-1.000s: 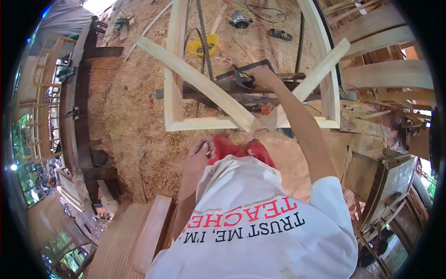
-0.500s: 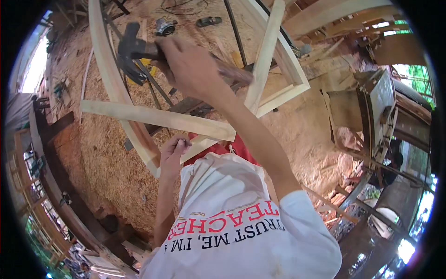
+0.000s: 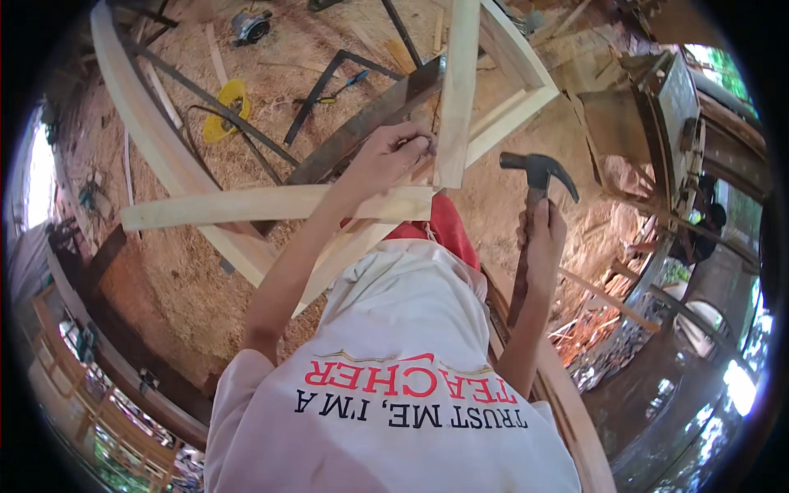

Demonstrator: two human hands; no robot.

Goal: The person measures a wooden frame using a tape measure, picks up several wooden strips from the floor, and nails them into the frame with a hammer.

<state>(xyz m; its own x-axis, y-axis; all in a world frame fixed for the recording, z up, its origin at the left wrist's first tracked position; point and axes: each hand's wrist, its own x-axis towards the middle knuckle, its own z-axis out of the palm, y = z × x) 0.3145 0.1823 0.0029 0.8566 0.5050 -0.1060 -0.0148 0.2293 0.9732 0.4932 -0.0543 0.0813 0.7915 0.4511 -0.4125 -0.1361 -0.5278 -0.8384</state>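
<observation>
My right hand (image 3: 543,234) grips a claw hammer (image 3: 538,172) by its wooden handle, to the right of my body with the dark head upward. My left hand (image 3: 386,164) reaches over the frame with fingers pinched together beside an upright pale wooden slat (image 3: 457,99). Whatever lies between those fingertips is too small or hidden to make out. Beneath my left forearm, a second pale slat (image 3: 222,207) lies across the large wooden frame (image 3: 160,156). The two slats come close together near my red shorts (image 3: 450,226).
On the sawdust-covered ground beyond are a yellow ring-shaped thing (image 3: 228,111), a dark angled metal bar (image 3: 316,94) and a power tool (image 3: 251,28). A curved dark beam (image 3: 370,115) passes under the frame. Stacked timber and a wooden box-like structure (image 3: 657,123) stand at the right.
My right hand has carried the hammer from above the frame's left part to my right side. My left hand has moved from the frame's near edge forward to the upright slat. The view has shifted.
</observation>
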